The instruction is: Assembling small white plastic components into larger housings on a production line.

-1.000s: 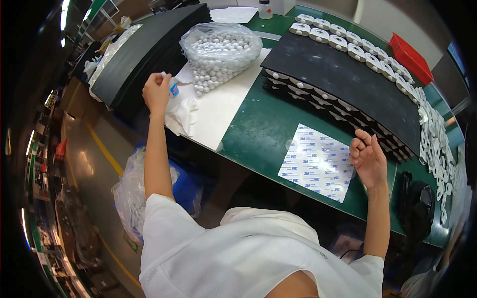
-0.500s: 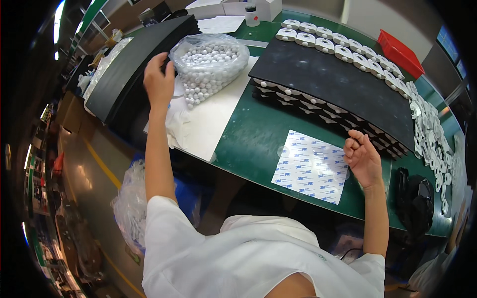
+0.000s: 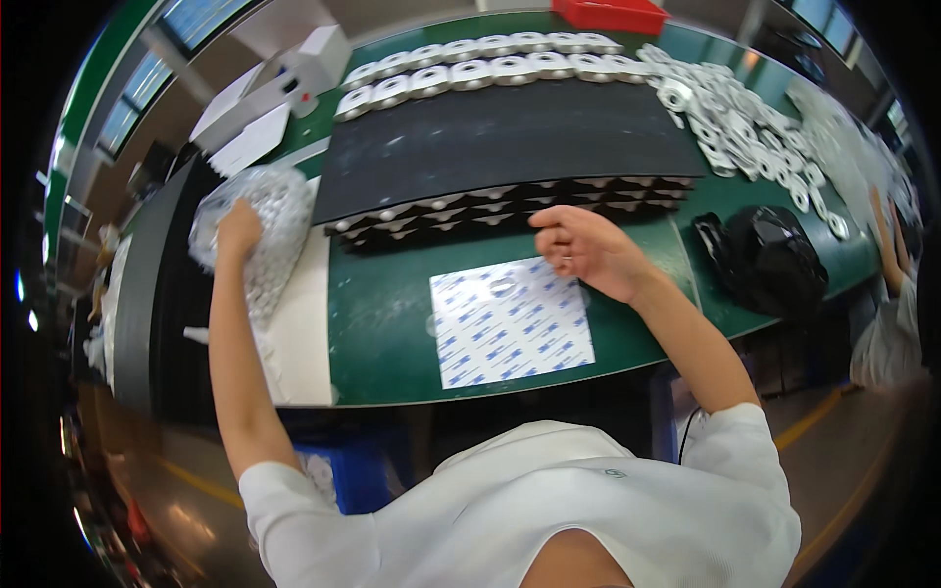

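My left hand [image 3: 238, 231] reaches down into a clear plastic bag [image 3: 208, 211] of small white balls [image 3: 284, 218]. Its fingertips are hidden among the balls, so I cannot see whether they grip any. Over the far right corner of a white sheet with blue print [image 3: 510, 338], my right hand [image 3: 585, 253] hovers with its fingers curled in. Whatever those fingers hold, if anything, is hidden. A small pale ring-shaped piece [image 3: 503, 287] lies on the sheet near its far edge.
Beyond the sheet, black boards [image 3: 510, 147] are stacked with white parts between them. Rows of white parts [image 3: 470, 74] line the far side. Loose white rings [image 3: 755, 137] are heaped to the right, behind a black bag [image 3: 769, 260]. A red bin [image 3: 613, 15] stands at the back.
My left hand has gone from beside the plastic bag into it. The view has turned right. My right hand has shifted from the sheet's right edge to its far right corner.
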`<state>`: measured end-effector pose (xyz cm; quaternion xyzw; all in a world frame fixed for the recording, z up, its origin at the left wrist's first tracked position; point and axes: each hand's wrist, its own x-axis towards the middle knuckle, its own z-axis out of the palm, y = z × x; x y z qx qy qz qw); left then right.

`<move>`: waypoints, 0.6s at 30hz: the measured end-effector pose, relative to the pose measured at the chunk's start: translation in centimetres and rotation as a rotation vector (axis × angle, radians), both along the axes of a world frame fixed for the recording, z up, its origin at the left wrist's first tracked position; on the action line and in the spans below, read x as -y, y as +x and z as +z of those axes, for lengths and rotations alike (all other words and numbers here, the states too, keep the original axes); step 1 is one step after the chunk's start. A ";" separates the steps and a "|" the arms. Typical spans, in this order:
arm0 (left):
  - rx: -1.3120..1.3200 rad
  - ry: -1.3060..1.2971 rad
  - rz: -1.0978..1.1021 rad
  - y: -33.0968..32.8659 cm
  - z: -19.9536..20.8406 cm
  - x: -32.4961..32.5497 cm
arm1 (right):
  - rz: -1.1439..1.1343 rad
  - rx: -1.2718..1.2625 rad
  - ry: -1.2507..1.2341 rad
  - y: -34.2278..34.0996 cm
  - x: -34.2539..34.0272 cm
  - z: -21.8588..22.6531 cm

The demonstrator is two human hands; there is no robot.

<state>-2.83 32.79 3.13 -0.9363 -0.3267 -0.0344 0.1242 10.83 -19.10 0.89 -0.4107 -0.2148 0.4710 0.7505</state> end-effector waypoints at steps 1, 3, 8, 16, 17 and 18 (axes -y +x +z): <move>0.060 -0.025 0.000 -0.2 -0.5 -0.8 | 0.005 -0.008 -0.003 -0.1 -0.1 0.1; 0.107 -0.028 -0.017 -0.2 -0.9 -1.4 | 0.003 0.016 -0.017 0.1 0.1 -0.2; 0.207 -0.008 -0.078 0.4 0.3 -0.3 | 0.025 0.031 -0.011 0.1 0.7 -0.1; 0.849 -0.404 0.206 -2.0 2.4 -14.4 | 0.171 0.605 -0.029 0.6 6.9 6.4; 0.911 -0.747 0.254 -0.1 1.4 -12.9 | 0.144 0.677 -0.109 1.5 9.2 7.6; 1.291 -1.238 0.257 0.2 0.7 -12.8 | 0.094 0.719 -0.195 2.1 11.4 8.7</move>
